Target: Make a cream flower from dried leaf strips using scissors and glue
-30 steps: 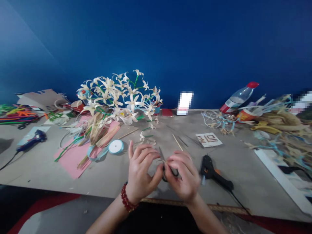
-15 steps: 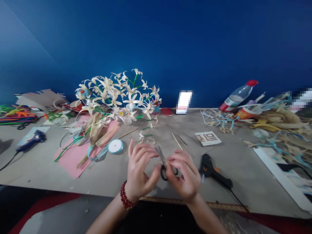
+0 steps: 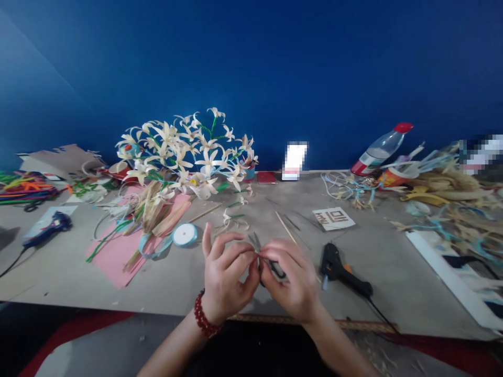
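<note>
Tiny piece [image 3: 259, 253]: at the fingertips, above the scissors [image 3: 256, 244]; too small to identify. Could drop if the pinch loosens, being so thin.
Blade risk: fingers might brush the scissors' parted blades, since they work right over them.
Right hand [image 3: 288, 277]: thumb and index drawn together, seem to pinch the tiny piece; other fingers curled.
Left hand [image 3: 230, 267]: thumb and index nearly meeting at the same spot, little finger raised; can't tell if gripping.
Black glue gun [image 3: 334, 264]: right of the scissors, on the surface [image 3: 168, 285].
Ribbon spool [image 3: 179, 234]: left of the scissors, apart.
White flowers [image 3: 210, 161]: beyond the scissors, to the left.
</note>
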`<move>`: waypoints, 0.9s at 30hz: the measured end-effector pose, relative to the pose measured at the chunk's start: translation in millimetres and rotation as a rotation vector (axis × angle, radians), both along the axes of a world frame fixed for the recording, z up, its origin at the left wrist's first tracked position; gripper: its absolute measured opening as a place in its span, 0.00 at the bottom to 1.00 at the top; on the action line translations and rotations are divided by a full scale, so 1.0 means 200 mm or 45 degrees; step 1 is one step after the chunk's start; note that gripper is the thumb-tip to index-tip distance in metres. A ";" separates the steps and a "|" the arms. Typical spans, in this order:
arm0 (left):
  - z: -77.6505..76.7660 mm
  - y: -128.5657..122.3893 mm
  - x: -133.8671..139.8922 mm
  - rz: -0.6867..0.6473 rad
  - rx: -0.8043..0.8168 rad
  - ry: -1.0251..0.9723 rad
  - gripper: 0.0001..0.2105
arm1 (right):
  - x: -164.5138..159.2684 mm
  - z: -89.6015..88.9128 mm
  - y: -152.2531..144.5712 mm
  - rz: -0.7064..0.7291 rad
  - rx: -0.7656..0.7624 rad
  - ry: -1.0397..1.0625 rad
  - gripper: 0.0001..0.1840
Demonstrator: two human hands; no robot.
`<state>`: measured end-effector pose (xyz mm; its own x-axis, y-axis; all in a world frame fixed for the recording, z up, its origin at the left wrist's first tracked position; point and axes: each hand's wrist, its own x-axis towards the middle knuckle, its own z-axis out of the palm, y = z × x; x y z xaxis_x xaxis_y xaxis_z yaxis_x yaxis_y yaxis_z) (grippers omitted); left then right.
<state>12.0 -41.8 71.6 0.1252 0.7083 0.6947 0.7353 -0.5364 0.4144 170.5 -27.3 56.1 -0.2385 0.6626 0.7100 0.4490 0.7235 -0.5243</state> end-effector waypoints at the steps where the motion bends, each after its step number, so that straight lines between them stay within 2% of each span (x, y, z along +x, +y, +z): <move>1: 0.00 0.00 0.00 -0.002 0.005 0.002 0.06 | 0.00 0.00 0.00 0.008 -0.004 0.000 0.09; 8: 0.01 -0.01 0.01 -0.028 0.023 -0.038 0.08 | 0.02 0.01 0.01 0.033 -0.032 -0.021 0.08; 14: 0.02 -0.03 -0.01 -0.047 -0.062 -0.096 0.08 | 0.12 0.01 0.02 -0.248 -0.027 0.014 0.07; 20: 0.01 -0.03 -0.01 -0.052 -0.076 -0.091 0.07 | 0.04 0.05 -0.02 0.008 -0.174 -0.049 0.06; 25: 0.02 -0.03 -0.01 -0.048 -0.073 -0.102 0.08 | 0.01 0.05 0.01 0.004 -0.081 -0.080 0.06; 27: 0.02 -0.04 -0.02 -0.035 -0.077 -0.116 0.08 | 0.06 0.04 0.03 -0.074 -0.062 -0.068 0.06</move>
